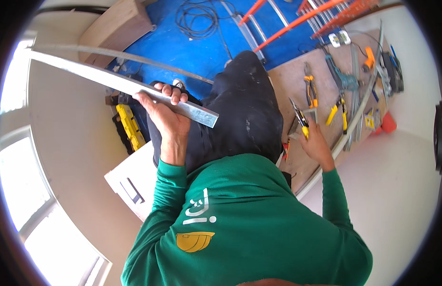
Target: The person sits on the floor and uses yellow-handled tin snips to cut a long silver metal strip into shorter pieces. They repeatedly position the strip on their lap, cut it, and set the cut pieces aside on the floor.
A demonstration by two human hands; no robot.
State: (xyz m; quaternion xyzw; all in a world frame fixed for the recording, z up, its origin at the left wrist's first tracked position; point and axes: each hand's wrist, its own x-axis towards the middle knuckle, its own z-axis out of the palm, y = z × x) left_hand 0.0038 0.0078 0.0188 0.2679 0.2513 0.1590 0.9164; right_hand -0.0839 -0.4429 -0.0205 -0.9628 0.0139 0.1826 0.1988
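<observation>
My left hand [167, 114] is wrapped round a long, shiny metal channel [104, 78] close to its near end. The channel slants up to the far left, and its cut end lies over my dark trousers [247, 109]. At the right, my right hand [318, 145] is closed on tin snips [303, 125] with yellow and black handles. The snips point away from me over a wooden worktop [283, 81], apart from the channel. Part of their handles is hidden by my fingers.
On the worktop lie pliers [311, 88], a yellow-handled tool [344, 114], a teal drill [341, 76] and long metal strips [358, 107]. An orange ladder [297, 23] and coiled cable [198, 24] are on the blue floor. Left stand a yellow tool case [130, 127] and a wooden box [117, 29].
</observation>
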